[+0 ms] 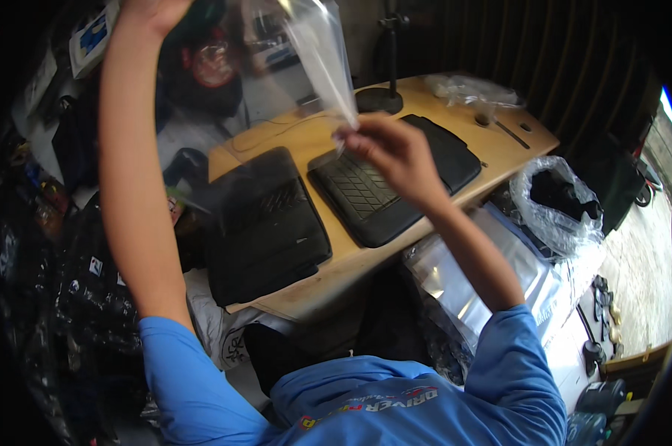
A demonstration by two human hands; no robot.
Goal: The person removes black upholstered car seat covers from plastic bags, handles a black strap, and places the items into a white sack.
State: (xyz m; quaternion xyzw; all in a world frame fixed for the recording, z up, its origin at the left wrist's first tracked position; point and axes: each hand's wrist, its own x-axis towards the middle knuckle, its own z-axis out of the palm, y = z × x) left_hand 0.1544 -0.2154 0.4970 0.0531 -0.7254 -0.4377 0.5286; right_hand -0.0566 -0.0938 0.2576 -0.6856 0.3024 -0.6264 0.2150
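Note:
My right hand is above the wooden table, its fingers pinched on the edge of a clear plastic bag. The thin film stretches up and to the left, and things behind it show through. Raised high at the upper left is my left hand; the picture's top edge cuts off its fingers, so its grip is hidden. Beneath the film lies a black mat, looking like a car floor mat. Just below my right hand is another black mat with a diamond-patterned panel, its far end overlapping more black matting.
A black stand rises from the back of the table. Crumpled clear plastic lies at its far right. Beside the table are a stack of clear bags and an open plastic sack with dark contents. Black-wrapped bundles crowd the left.

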